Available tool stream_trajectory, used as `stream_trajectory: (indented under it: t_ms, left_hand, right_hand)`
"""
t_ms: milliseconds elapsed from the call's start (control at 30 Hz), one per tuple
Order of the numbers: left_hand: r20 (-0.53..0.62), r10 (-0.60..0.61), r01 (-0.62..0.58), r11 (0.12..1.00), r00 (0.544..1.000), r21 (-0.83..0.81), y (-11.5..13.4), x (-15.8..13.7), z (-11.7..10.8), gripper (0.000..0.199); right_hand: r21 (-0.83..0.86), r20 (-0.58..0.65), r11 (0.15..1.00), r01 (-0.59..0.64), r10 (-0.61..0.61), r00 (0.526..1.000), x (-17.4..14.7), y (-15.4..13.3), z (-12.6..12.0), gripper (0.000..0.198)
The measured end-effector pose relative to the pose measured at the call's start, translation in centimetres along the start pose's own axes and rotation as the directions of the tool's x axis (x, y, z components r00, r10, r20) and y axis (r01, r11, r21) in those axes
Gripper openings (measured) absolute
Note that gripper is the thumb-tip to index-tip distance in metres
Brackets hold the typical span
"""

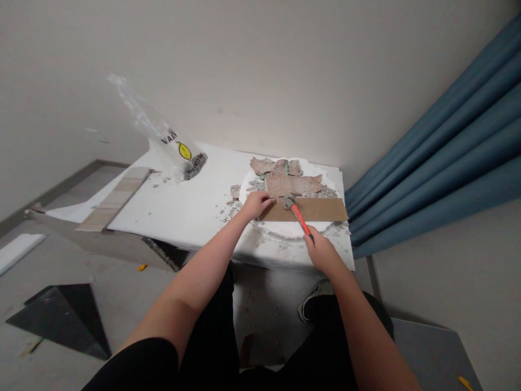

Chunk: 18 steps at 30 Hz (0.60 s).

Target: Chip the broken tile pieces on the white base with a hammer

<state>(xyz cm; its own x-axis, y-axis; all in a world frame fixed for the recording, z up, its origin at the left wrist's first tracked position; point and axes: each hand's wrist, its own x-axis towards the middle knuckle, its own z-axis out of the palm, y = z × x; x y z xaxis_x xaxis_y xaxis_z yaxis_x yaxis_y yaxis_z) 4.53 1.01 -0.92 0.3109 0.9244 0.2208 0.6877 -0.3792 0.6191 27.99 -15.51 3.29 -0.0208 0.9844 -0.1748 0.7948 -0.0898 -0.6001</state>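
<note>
My right hand (320,251) is closed round the orange handle of a hammer (300,218), whose grey, dusty head rests over a flat brown strip (321,208). At the strip's left end, my left hand (257,205) has its fingertips pinched together; what they hold, if anything, is too small to tell. Beneath the strip lies a round white slab (280,231) with a rough edge. Torn brown pieces of cardboard (291,184) and grey crumbs lie on it behind the strip.
A clear plastic bag (175,155) with grey bits inside stands at the left of the white-covered table (187,212). A cardboard strip (114,198) lies at the left end. Blue curtains (439,141) hang at right. Dark sheets (61,320) lie on the floor.
</note>
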Motion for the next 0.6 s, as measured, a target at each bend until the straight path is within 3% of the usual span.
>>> stream_trajectory:
  t_ms: [600]
  left_hand:
    - [0.041, 0.036, -0.036, 0.999, 0.999, -0.013, -0.62, 1.12, 0.63, 0.035]
  right_hand:
    - [-0.013, 0.027, 1.000, -0.012, 0.013, 1.000, -0.41, -0.01, -0.14, 0.046]
